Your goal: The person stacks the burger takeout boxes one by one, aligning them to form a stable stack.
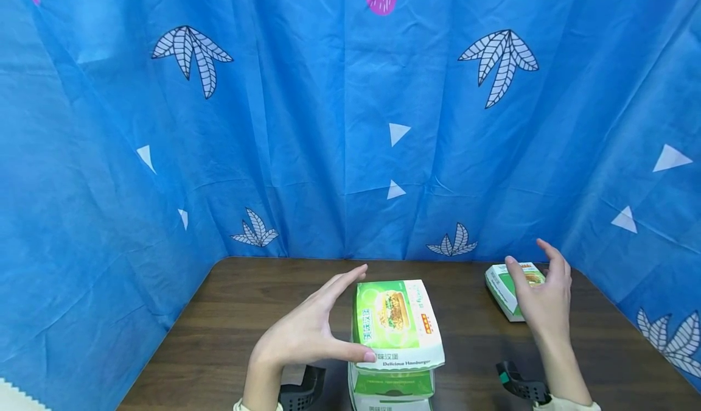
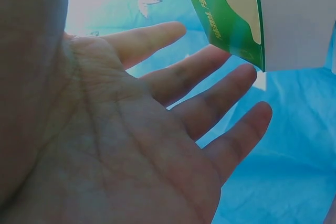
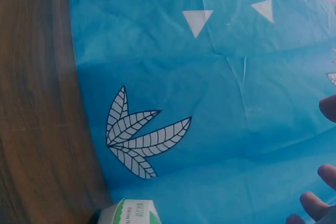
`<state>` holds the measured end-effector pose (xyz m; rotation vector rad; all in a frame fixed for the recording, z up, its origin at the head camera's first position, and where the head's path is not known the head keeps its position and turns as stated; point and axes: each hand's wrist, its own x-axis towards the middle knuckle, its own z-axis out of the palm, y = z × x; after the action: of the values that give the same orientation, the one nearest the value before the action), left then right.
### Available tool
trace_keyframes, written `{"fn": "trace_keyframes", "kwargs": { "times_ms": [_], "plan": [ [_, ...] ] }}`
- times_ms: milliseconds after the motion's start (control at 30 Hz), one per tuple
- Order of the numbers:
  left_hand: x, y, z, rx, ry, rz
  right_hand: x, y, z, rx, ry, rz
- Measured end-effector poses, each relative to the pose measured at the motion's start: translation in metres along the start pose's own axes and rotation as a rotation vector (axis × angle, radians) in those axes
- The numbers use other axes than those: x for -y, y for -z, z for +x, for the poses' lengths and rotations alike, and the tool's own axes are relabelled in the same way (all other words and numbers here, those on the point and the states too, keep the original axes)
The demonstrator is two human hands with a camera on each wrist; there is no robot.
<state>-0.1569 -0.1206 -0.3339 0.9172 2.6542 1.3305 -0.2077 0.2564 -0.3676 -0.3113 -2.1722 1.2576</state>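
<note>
A stack of green-and-white hamburger boxes point(image 1: 397, 323) stands at the front middle of the table, printed with a burger picture on its top lid. My left hand point(image 1: 312, 332) is at the stack's left side, fingers extended and thumb spread, the thumb tip overlapping the top box's near-left edge. In the left wrist view the palm point(image 2: 121, 129) faces the camera, with fingertips right at a box's lower corner point(image 2: 231, 35). My right hand point(image 1: 544, 301) hovers by a single hamburger box point(image 1: 506, 292) at the back right, thumb and fingers apart, nothing between them.
The dark wooden table point(image 1: 230, 313) runs back to a blue patterned curtain point(image 1: 328, 125), which also hangs along both sides. Black straps point(image 1: 523, 386) sit on the wrists. A pale serrated edge point(image 1: 16, 396) shows at the lower left.
</note>
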Motion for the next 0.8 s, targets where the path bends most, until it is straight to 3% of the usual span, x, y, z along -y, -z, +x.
{"fn": "trace_keyframes", "kwargs": {
  "times_ms": [800],
  "plan": [
    [0.0, 0.0, -0.001, -0.003, 0.003, 0.032, -0.067, -0.017, 0.009, -0.014, -0.099, -0.128]
  ]
}}
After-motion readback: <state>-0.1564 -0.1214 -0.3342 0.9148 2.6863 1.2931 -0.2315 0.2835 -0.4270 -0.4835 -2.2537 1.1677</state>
